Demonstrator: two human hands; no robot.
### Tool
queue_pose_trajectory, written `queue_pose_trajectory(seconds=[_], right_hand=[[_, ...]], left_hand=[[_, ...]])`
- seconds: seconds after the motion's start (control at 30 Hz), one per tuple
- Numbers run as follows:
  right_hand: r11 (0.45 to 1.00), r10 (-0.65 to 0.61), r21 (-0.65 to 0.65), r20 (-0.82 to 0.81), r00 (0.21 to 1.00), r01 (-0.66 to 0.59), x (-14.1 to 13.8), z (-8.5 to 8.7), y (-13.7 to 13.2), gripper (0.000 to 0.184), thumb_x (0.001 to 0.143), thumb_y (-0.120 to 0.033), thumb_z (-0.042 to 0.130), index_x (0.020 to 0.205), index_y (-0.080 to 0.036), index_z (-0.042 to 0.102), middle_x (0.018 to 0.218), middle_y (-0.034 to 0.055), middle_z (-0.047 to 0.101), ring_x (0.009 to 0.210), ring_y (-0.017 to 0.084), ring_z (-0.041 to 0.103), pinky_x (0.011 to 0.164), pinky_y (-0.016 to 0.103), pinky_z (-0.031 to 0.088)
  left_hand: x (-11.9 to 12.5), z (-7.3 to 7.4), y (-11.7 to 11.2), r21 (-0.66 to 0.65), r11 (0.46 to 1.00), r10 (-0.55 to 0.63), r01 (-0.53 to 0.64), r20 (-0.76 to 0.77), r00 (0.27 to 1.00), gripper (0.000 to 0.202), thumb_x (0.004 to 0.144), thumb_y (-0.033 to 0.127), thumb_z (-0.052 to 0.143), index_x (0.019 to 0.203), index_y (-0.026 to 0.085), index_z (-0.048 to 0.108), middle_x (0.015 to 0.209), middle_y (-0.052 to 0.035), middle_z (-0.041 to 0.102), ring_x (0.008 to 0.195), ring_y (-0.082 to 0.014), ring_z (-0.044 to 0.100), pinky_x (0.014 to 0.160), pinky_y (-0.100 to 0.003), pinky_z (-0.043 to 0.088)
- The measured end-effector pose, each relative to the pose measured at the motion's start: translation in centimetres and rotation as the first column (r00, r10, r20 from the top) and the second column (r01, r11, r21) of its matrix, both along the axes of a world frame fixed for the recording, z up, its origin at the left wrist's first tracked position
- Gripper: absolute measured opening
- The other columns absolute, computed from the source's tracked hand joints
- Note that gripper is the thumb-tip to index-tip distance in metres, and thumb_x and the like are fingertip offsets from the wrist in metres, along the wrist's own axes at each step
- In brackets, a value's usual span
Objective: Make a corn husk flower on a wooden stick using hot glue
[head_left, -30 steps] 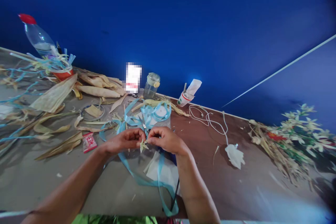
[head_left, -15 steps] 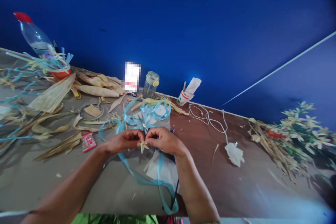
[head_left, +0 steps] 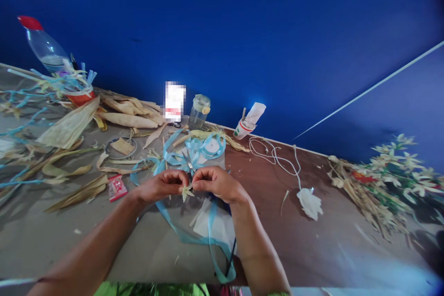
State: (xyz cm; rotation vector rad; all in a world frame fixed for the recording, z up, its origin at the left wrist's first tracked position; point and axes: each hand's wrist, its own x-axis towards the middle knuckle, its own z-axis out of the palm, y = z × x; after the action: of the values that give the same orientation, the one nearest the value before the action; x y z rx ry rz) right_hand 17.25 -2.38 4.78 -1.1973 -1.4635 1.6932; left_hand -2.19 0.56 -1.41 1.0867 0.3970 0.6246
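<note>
Between my hands is a small pale-yellow flower (head_left: 187,193) with pointed petals, apparently of corn husk. My left hand (head_left: 170,182) pinches it between thumb and fingertips. My right hand (head_left: 214,184) is beside it, thumb and fingers pressed together at the flower's right side; whether they grip a petal or something thinner is too small to tell. Just beyond the hands, scissors (head_left: 189,163) lie on a tangle of light-blue ribbon (head_left: 196,148) with its white spool (head_left: 212,146). More ribbon loops down over the table toward me, across a white sheet (head_left: 204,226).
Dried corn husks (head_left: 130,120) and a red candy packet (head_left: 117,188) lie on the left. A glass jar (head_left: 199,112), a paper cup (head_left: 243,128) and a white cable (head_left: 287,170) stretch along the wall. Artificial white flowers (head_left: 409,166) lie far right; a bottle (head_left: 48,48) leans at far left.
My fingertips have parted slightly, and the flower now sits more at my left fingertips, its petals turned more into view. Everything else stays in place.
</note>
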Motion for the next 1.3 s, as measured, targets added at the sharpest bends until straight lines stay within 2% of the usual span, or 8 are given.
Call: queue_pose_trajectory(seconds=[0.23, 0.4, 0.5, 0.6, 0.77, 0.93, 1.17, 1.3], right_hand=[[0.976, -0.216, 0.019, -0.065, 0.974, 0.218, 0.7, -0.2, 0.2, 0.03, 0.067, -0.039, 0.069, 0.085, -0.016, 0.061, 0.07, -0.0026, 0.055, 0.06, 0.008, 0.047, 0.061, 0.023, 0.038], [0.962, -0.224, 0.198, 0.169, 0.96, 0.19, 2.5, 0.3, -0.8, 0.031, 0.074, -0.035, 0.063, 0.098, -0.016, 0.059, 0.083, 0.0011, 0.058, 0.071, 0.012, 0.054, 0.071, 0.028, 0.043], [0.943, -0.283, 0.289, 0.442, 0.851, 0.164, 4.4, -0.1, -2.7, 0.031, 0.074, -0.03, 0.061, 0.103, -0.018, 0.06, 0.088, 0.0035, 0.06, 0.075, 0.015, 0.056, 0.073, 0.031, 0.045], [0.924, -0.362, 0.331, 0.603, 0.711, 0.19, 6.2, -1.9, -5.5, 0.033, 0.074, -0.028, 0.06, 0.104, -0.017, 0.06, 0.092, 0.007, 0.06, 0.082, 0.02, 0.058, 0.076, 0.035, 0.046], [0.906, -0.417, 0.388, 0.748, 0.516, 0.17, 7.7, -5.5, -8.9, 0.044, 0.074, -0.031, 0.059, 0.116, -0.02, 0.056, 0.109, 0.0107, 0.056, 0.102, 0.028, 0.056, 0.088, 0.041, 0.044], [0.922, -0.383, 0.371, 0.837, 0.391, 0.109, 6.5, -6.1, -8.7, 0.052, 0.074, -0.029, 0.059, 0.124, -0.017, 0.051, 0.111, 0.0144, 0.053, 0.105, 0.03, 0.056, 0.09, 0.04, 0.044], [0.923, -0.371, 0.381, 0.848, 0.378, 0.053, 5.3, -5.7, -8.1, 0.043, 0.074, -0.022, 0.056, 0.118, -0.019, 0.055, 0.115, 0.0145, 0.051, 0.095, 0.027, 0.061, 0.084, 0.037, 0.048], [0.833, -0.528, 0.532, 0.684, 0.504, 0.152, 6.2, -6.4, -8.0, 0.039, 0.07, -0.018, 0.052, 0.109, -0.016, 0.059, 0.114, 0.0145, 0.051, 0.101, 0.027, 0.057, 0.088, 0.038, 0.046]], left_hand=[[-0.3, -0.4, 0.0, -0.098, 0.995, 0.048, -0.029, 0.194, 0.98, 0.012, 0.068, 0.024, 0.073, 0.072, 0.014, 0.067, 0.067, -0.0034, 0.058, 0.062, -0.0123, 0.052, 0.059, -0.024, 0.038], [-0.6, -0.4, 0.2, -0.208, 0.977, 0.107, -0.051, 0.267, 0.958, 0.011, 0.067, 0.02, 0.074, 0.071, 0.015, 0.064, 0.066, -0.0008, 0.054, 0.061, -0.0112, 0.052, 0.062, -0.025, 0.041], [-0.7, -0.2, 0.3, -0.239, 0.969, 0.134, -0.056, 0.328, 0.935, 0.012, 0.065, 0.019, 0.074, 0.071, 0.017, 0.065, 0.064, -0.0001, 0.054, 0.059, -0.0109, 0.051, 0.063, -0.026, 0.042], [-0.7, 0.2, 0.4, -0.285, 0.956, 0.181, -0.075, 0.37, 0.911, 0.011, 0.064, 0.018, 0.074, 0.071, 0.018, 0.066, 0.063, 0.0, 0.053, 0.056, -0.0103, 0.047, 0.058, -0.025, 0.04], [-0.7, 0.8, 0.2, -0.315, 0.943, 0.223, -0.103, 0.375, 0.9, 0.01, 0.064, 0.013, 0.071, 0.068, 0.018, 0.064, 0.061, 0.0014, 0.05, 0.054, -0.0094, 0.045, 0.055, -0.024, 0.039], [-0.7, 0.5, 0.2, -0.331, 0.935, 0.248, -0.128, 0.35, 0.904, 0.013, 0.064, 0.012, 0.071, 0.071, 0.017, 0.061, 0.063, 0.0024, 0.051, 0.056, -0.009, 0.047, 0.059, -0.024, 0.041], [-0.6, 0.6, 0.3, -0.338, 0.922, 0.294, -0.187, 0.302, 0.907, 0.014, 0.063, 0.012, 0.072, 0.069, 0.017, 0.061, 0.061, 0.0016, 0.05, 0.056, -0.0098, 0.047, 0.058, -0.025, 0.041], [-0.5, 0.7, 0.3, -0.34, 0.92, 0.305, -0.194, 0.309, 0.901, 0.015, 0.063, 0.012, 0.072, 0.068, 0.017, 0.06, 0.06, 0.0019, 0.05, 0.054, -0.0089, 0.044, 0.058, -0.025, 0.041]])
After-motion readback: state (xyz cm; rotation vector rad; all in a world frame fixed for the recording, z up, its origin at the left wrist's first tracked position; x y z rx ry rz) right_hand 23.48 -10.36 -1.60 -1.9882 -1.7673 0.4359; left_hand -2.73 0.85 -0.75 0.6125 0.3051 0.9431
